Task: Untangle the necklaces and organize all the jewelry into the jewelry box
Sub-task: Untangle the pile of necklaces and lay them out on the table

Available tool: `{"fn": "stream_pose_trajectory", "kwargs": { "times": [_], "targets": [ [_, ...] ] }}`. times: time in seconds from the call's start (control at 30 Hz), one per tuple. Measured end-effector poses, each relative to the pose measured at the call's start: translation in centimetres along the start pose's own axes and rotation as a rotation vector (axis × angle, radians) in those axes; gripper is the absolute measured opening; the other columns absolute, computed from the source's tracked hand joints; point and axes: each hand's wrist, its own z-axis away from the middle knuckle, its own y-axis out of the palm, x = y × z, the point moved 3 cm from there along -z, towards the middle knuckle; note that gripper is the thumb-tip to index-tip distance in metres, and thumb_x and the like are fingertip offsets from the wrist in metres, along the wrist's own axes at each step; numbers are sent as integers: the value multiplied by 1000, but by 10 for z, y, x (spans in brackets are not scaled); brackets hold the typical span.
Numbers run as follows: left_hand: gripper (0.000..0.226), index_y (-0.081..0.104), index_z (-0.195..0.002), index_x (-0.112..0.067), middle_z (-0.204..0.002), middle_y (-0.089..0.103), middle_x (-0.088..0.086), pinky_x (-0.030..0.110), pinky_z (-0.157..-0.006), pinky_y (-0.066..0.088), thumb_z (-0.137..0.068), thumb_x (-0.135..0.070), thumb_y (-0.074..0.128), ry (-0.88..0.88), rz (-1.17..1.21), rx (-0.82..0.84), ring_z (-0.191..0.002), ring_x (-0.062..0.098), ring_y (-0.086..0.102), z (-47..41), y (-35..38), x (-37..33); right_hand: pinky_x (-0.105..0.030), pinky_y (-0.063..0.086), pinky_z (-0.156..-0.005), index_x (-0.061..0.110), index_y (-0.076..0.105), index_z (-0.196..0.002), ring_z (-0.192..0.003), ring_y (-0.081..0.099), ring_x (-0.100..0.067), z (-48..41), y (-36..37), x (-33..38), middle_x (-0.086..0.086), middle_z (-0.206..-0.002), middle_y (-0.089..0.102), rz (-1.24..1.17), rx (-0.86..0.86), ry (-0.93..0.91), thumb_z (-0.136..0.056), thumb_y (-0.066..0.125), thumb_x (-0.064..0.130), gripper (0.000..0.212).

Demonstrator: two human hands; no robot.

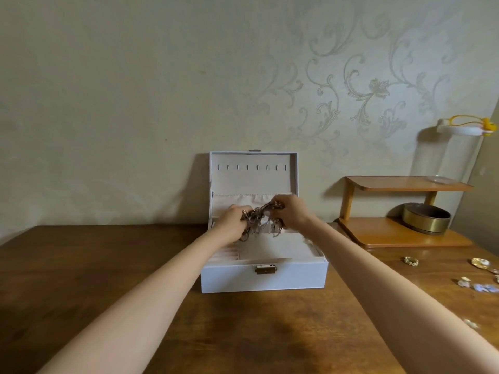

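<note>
A white jewelry box [263,279] stands open on the wooden table, its lid leaning back against the wall with a row of hooks and a gathered pocket inside. Above the box's tray hangs a tangled bunch of necklaces [260,217], thin chains in gold and dark tones with loops dangling down. My left hand [232,221] grips the left side of the tangle. My right hand [290,211] pinches its right end, a little higher. Loose jewelry lies on the table at the right: a gold ring [411,261], a gold piece [480,263] and pale earrings [483,288].
A wooden two-tier stand [399,233] sits at the back right with a round brass tin [425,218] on its lower shelf. Behind it stands a clear glass tube with a white and yellow top [464,126]. One more small piece [471,323] lies near the right edge.
</note>
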Motion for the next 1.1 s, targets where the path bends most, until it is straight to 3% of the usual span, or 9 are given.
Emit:
{"fn": "stream_pose_trajectory", "kwargs": {
  "times": [0.17, 0.3, 0.43, 0.47, 0.5, 0.57, 0.63, 0.83, 1.1],
  "targets": [
    [17, 53, -93, -29, -87, 57, -10, 8, -64, 43, -96, -12, 51, 31, 514, 11, -75, -1, 55, 47, -25, -26, -17, 38, -37, 7, 53, -69, -39, 44, -8, 36, -18, 29, -5, -55, 46, -415, 84, 14, -88, 64, 4, 22],
    [43, 47, -134, -21, -124, 58, -6, 27, -101, 41, -92, -26, 56, -16, 577, 52, -115, 9, 55, 89, -34, -28, -18, 41, -46, 0, 55, -84, -47, 44, -7, 78, -27, 53, -7, -64, 47, -463, 215, -20, -90, 61, 7, 11],
    [33, 54, -124, -24, -99, 65, -11, 43, -102, 38, -92, -22, 55, -2, 683, 119, -106, 8, 42, 138, -26, -31, -15, 41, -47, -5, 56, -98, -47, 45, -4, 127, -23, 61, -5, -68, 46, -513, 278, -10, -92, 56, 6, 12],
    [34, 55, -124, -24, -100, 65, -10, 46, -102, 38, -91, -25, 55, -5, 692, 142, -98, 11, 62, 148, -20, -29, -15, 41, -47, -7, 56, -100, -48, 46, -4, 139, -19, 59, -6, -69, 47, -522, 282, 0, -92, 56, 6, 16],
    [38, 54, -127, -22, -104, 66, -7, 44, -100, 40, -89, -28, 56, -16, 707, 175, -68, 2, 53, 157, -15, -27, -15, 41, -47, -11, 55, -101, -49, 46, -5, 149, -14, 56, -7, -71, 47, -524, 286, 11, -92, 56, 7, 20],
    [40, 52, -129, -21, -116, 65, -4, 33, -95, 41, -90, -27, 55, -64, 718, 215, -91, 7, 23, 171, -2, -20, -15, 42, -46, -15, 54, -104, -51, 45, -6, 168, -3, 46, -8, -73, 48, -543, 294, 53, -92, 56, 7, 25],
    [36, 52, -129, -23, -121, 63, -2, 32, -101, 38, -93, -24, 54, -127, 716, 223, -112, 19, 57, 182, 8, -13, -16, 42, -45, -12, 55, -104, -49, 47, -5, 181, 10, 35, -7, -72, 51, -568, 304, 102, -92, 57, 8, 23],
    [50, 36, -141, -18, -143, 37, -6, 28, -110, 25, -94, -28, 52, -142, 440, 190, -134, 15, 35, 196, 34, -3, -18, 43, -47, 8, 57, -81, -55, 53, -9, 195, 31, 8, -2, -68, 58, -308, 267, 174, -88, 66, 13, 12],
    [11, 55, -105, -24, -108, 47, -3, 17, -67, 37, -94, -22, 54, -3, 19, 152, -77, 4, 48, 193, 31, 1, -21, 52, -49, 12, 62, -93, -50, 60, -8, 192, 35, 4, -10, -80, 65, -34, 373, 174, -82, 71, 4, 17]
  ]
}}
